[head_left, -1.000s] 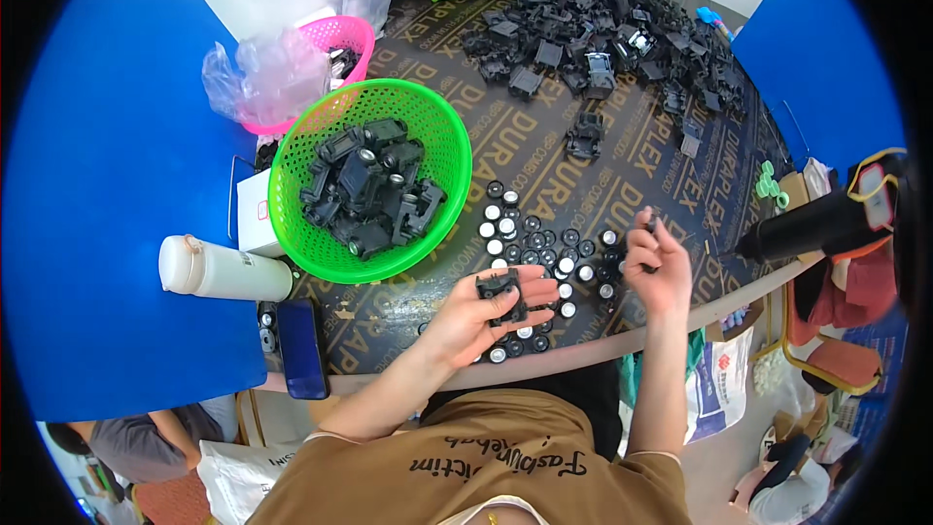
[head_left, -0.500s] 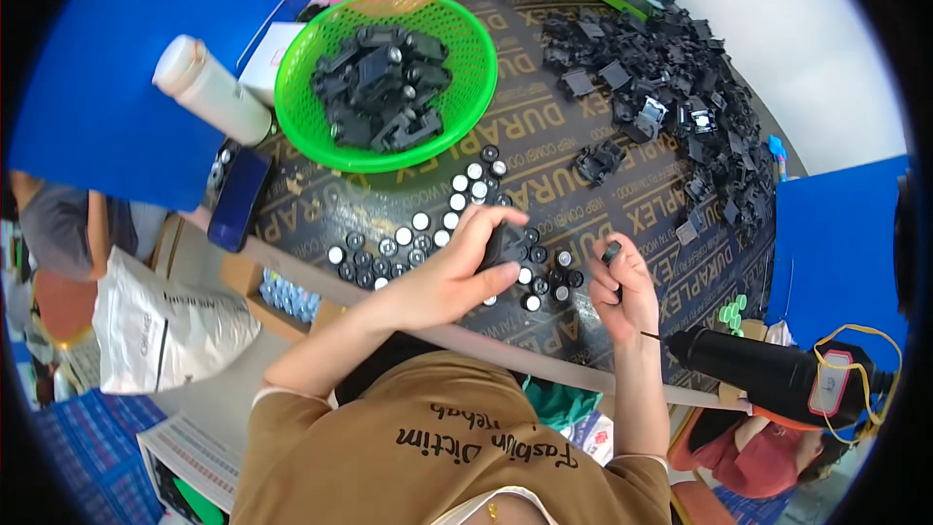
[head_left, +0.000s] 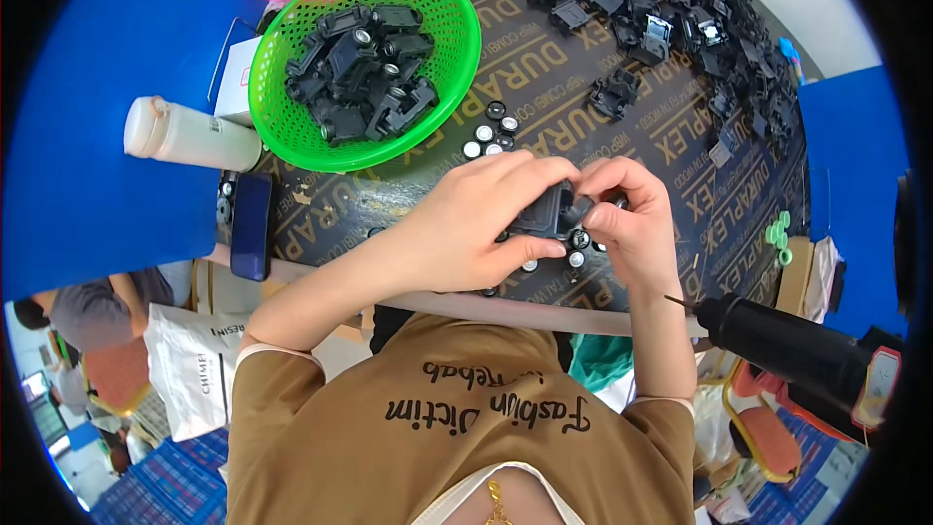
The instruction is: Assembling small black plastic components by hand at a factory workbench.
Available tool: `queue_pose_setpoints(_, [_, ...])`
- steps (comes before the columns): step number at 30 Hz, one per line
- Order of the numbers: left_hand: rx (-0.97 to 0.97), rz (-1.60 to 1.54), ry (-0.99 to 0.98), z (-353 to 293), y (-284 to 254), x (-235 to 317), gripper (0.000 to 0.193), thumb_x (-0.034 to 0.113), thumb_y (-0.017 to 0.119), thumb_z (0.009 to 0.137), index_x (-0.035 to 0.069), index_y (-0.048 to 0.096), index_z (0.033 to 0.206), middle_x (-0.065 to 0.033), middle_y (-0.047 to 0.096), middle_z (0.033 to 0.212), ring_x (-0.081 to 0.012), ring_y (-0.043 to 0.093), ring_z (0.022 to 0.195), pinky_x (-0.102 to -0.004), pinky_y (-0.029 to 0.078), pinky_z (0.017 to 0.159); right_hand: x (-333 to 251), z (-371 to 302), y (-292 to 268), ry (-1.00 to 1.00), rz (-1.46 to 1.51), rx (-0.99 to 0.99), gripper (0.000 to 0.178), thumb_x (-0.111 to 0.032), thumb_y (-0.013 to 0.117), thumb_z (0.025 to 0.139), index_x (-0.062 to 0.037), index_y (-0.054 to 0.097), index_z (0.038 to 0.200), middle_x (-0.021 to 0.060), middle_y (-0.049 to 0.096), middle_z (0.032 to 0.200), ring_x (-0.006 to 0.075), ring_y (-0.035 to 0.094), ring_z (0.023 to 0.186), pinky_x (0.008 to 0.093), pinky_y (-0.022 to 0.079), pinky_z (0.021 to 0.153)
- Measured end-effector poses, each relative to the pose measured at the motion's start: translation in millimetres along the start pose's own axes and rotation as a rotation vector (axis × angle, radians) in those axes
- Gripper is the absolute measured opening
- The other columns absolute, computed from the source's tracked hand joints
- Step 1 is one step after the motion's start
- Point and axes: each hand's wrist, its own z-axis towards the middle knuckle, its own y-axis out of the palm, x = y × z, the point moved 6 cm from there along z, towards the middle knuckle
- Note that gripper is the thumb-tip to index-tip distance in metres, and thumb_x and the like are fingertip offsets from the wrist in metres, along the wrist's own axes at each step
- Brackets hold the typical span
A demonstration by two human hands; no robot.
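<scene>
Black plastic toy-car body [head_left: 542, 214] is held above a dark, gold-lettered worktop [head_left: 360, 199] flanked by blue panels [head_left: 87, 58]; a round, bright-green perforated basket [head_left: 455, 49] stands farther left. The left hand [head_left: 476, 219] grips the body between thumb and fingers; the right hand [head_left: 637, 224], at its right end, pinches a small dark part [head_left: 581, 210].

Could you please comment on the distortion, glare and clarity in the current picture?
Head view: fisheye distortion bows the table edge, and the corners are black; head view: a couple of pieces in the black pile shine brightly; head view: the dark part at the left hand shows little detail, partly covered by fingers.
</scene>
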Motion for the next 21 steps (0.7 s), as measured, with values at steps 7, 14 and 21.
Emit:
queue_pose_setpoints(7, [-0.067, -0.056, -0.025, -7.8, -1.3, -4.4, 0.054, 0.021, 0.074, 0.067, 0.004, 0.050, 0.112, -0.0140, 0.057, 0.092, -0.0318, 0.056, 0.079, -0.0368, 0.045, 0.068, 8.1, -1.9, 5.8, -0.038, 0.018, -0.074, 0.017, 0.000, 0.072, 0.067, -0.0012, 0.063, 0.081, 0.0019, 0.057, 0.083, 0.0051, 0.049, 0.065, 0.0172, 0.035, 0.052])
queue_pose_setpoints(14, [0.068, 0.198, 0.129, -19.9, 8.0, 1.1, 0.062, 0.033, 0.076, 0.065, 0.000, 0.049, 0.110, -0.0112, 0.057, 0.086, -0.0264, 0.057, 0.067, -0.0334, 0.047, 0.057, 4.1, -9.6, 19.6, -0.060, -0.157, 0.009, 0.051, -0.002, 0.069, 0.071, -0.0021, 0.047, 0.118, -0.0001, 0.054, 0.084, 0.0028, 0.045, 0.066, 0.0160, 0.036, 0.057])
queue_pose_setpoints(21, [-0.001, 0.204, 0.168, -31.1, 23.6, 10.9, 0.062, 0.036, 0.074, 0.068, -0.001, 0.047, 0.110, -0.0107, 0.056, 0.079, -0.0256, 0.058, 0.064, -0.0317, 0.047, 0.055, 21.6, -33.6, 30.6, 0.308, 0.107, -0.279, 0.038, -0.001, 0.057, 0.080, 0.0009, 0.044, 0.116, 0.0016, 0.056, 0.090, 0.0017, 0.045, 0.067, 0.0148, 0.035, 0.054])
